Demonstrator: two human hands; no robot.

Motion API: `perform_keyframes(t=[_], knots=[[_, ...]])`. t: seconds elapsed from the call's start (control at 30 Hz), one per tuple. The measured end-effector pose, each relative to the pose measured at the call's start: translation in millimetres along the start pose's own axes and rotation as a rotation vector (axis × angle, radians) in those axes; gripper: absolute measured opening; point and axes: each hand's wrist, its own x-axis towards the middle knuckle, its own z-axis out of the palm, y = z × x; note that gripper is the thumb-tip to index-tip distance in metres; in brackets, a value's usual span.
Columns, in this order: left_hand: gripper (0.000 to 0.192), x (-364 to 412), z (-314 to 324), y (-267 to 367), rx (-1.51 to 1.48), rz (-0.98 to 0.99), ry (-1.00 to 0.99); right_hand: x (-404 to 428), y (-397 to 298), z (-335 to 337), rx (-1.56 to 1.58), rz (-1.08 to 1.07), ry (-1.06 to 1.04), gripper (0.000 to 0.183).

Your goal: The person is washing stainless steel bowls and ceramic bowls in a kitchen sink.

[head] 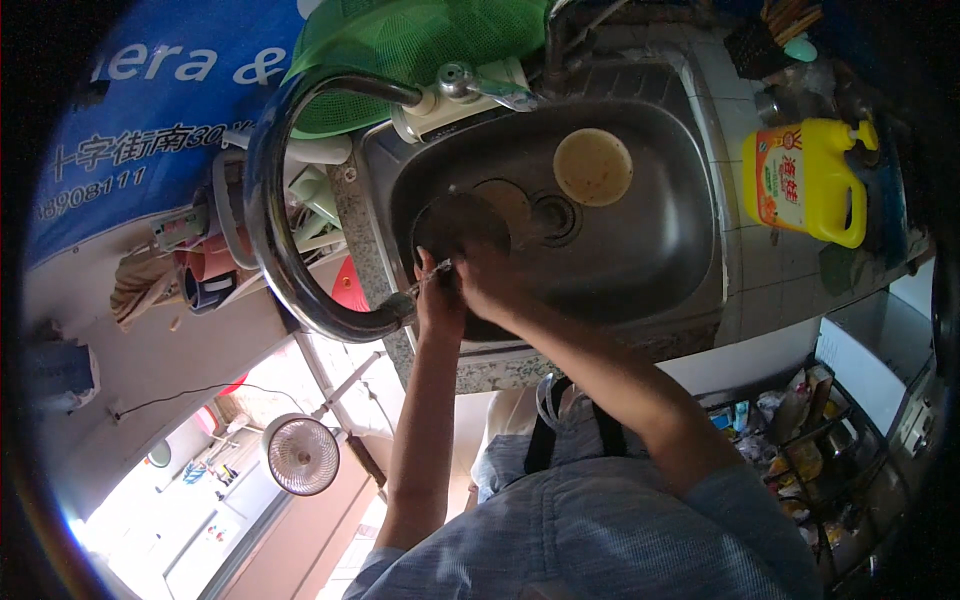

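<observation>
Over the left side of a stainless steel sink (645, 255), my left hand (441, 300) grips the near edge of a dark round vessel (461, 217), probably a bowl or pan. My right hand (484, 281) is pressed close beside it at the same edge; its fingers are in shadow, and I cannot tell whether they grip. Water runs from the curved metal faucet spout (262, 202) onto my hands. A round bowl of cloudy, speckled liquid (592, 166) stands in the sink beyond the drain (555, 217). Another tan round piece (502, 201) lies partly hidden behind the dark vessel.
A green mesh cover (420, 45) stands behind the faucet handle (480, 86). On the tiled counter at right are a yellow detergent jug (780, 180) and a chopstick holder (754, 49). Cups (206, 262) crowd a ledge at left; a fan (303, 454) is below it.
</observation>
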Motion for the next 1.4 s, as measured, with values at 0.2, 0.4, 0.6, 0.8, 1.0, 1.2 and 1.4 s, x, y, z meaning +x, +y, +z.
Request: perform_keyframes(t=[0.2, 0.4, 0.6, 0.8, 1.0, 1.2, 1.4], knots=[[0.042, 15, -12, 18, 0.023, -0.034, -0.175, -16, 5, -28, -0.068, -0.418, 0.115, 0.035], [0.049, 25, -15, 11, -0.053, 0.012, 0.043, -29, -31, -38, -0.293, -0.349, 0.101, 0.039], [0.054, -11, 17, 47, 0.201, -0.21, -0.046, -6, 10, -39, -0.153, -0.418, 0.065, 0.03], [0.052, 4, -25, 19, 0.113, 0.104, -0.016, -22, -13, -27, 0.181, -0.445, 0.08, 0.024], [0.055, -9, 1, 8, 0.348, 0.37, -0.085, -14, -16, -35, 0.313, -0.304, 0.081, 0.028], [0.049, -11, 0, 32, 0.509, 0.44, -0.079, -5, -25, -56, 0.568, -0.336, -0.035, 0.03], [0.053, -14, 3, 50, 0.433, 0.337, -0.083, -4, -38, -64, 0.496, -0.189, -0.15, 0.028]])
